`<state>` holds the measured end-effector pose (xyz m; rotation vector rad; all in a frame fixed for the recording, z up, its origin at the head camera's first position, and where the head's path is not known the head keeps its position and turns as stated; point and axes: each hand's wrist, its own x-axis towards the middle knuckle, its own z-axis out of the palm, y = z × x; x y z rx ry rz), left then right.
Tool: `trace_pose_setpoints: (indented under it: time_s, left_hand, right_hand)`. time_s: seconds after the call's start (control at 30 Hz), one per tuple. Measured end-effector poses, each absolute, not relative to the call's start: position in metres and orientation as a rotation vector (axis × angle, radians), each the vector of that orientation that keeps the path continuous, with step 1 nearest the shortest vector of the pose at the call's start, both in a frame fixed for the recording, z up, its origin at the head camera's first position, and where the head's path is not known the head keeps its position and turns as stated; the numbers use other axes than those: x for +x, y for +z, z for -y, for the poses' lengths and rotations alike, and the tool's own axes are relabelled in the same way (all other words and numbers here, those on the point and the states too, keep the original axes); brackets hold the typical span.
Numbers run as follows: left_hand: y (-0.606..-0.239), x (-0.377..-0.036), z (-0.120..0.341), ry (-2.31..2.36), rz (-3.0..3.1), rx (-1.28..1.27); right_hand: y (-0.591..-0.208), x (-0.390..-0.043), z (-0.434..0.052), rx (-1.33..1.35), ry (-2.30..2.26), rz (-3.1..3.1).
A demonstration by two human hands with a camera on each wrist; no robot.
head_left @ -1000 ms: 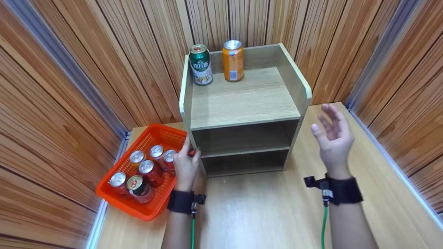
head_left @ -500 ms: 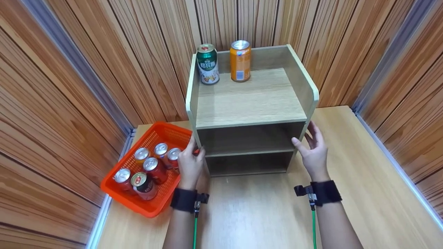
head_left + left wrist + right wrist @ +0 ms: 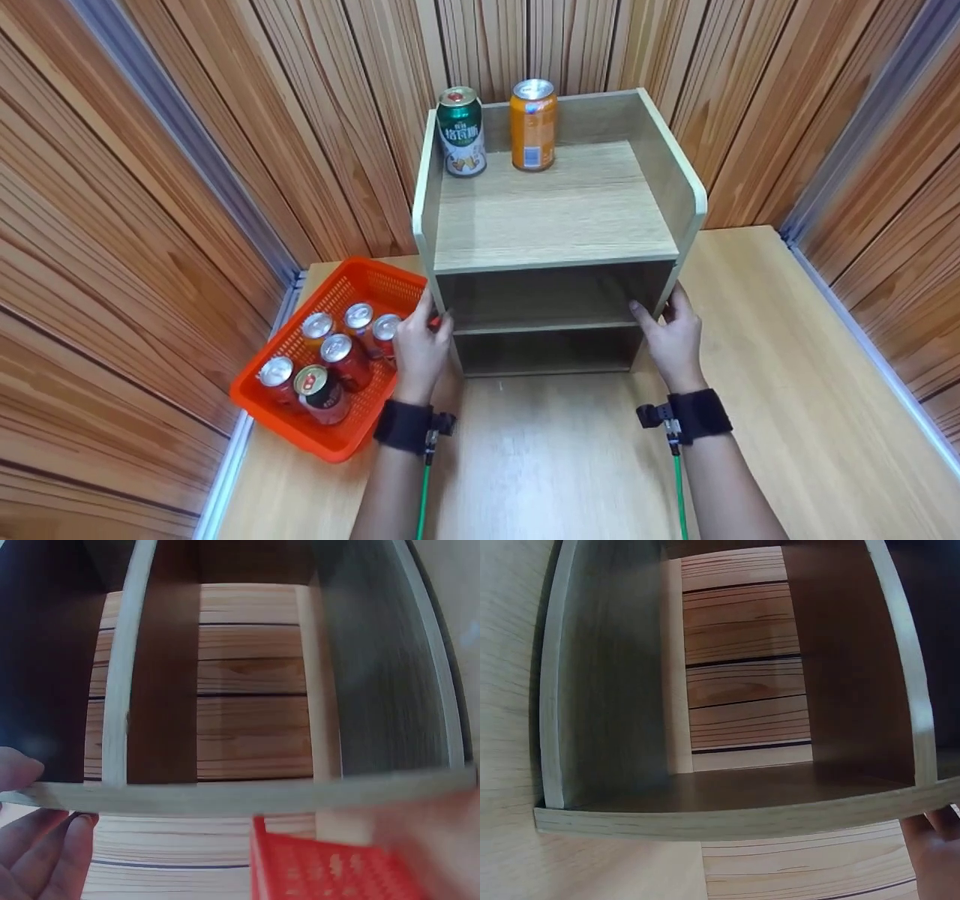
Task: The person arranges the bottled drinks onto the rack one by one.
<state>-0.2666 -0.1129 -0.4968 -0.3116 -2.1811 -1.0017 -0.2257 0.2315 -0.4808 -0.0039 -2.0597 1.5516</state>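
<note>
A small light-wood shelf (image 3: pixel 559 217) stands upright between my hands. My left hand (image 3: pixel 422 349) grips its left side panel; in the left wrist view the thumb (image 3: pixel 19 767) lies on the inner side and the fingers (image 3: pixel 64 855) on the outer side. Around the right side panel (image 3: pixel 667 289) my right hand (image 3: pixel 673 346) holds on, thumb inside and fingers outside, partly hidden by the wood. On the top board, a green-and-white can (image 3: pixel 461 133) stands at the back left corner, and an orange can (image 3: pixel 533 126) is right of it.
Left of the shelf sits a red-orange plastic basket (image 3: pixel 262 412) holding several upright drink cans (image 3: pixel 346 364), close to my left hand. Wood-panelled walls (image 3: pixel 360 112) surround the wooden table (image 3: pixel 555 465) at the back and sides. Green cables (image 3: pixel 424 487) run from both wristbands.
My right hand has come in from the right and taken hold of the shelf's right side panel. The left hand stays at the left panel. The head view has shifted slightly.
</note>
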Motion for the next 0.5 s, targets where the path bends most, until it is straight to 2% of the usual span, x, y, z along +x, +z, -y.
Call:
trace_pose_setpoints:
  time_s: [0.27, 0.5]
  left_hand:
    - [-0.471, -0.256, 0.146, -0.815, 2.333, -0.418]
    - [-0.459, -0.245, 0.195, -0.645, 2.457, -0.276]
  right_hand:
    - [-0.486, -0.228, -0.230, -0.026, 1.433, 2.067]
    - [-0.486, -0.230, -0.230, 0.015, 1.395, 2.059]
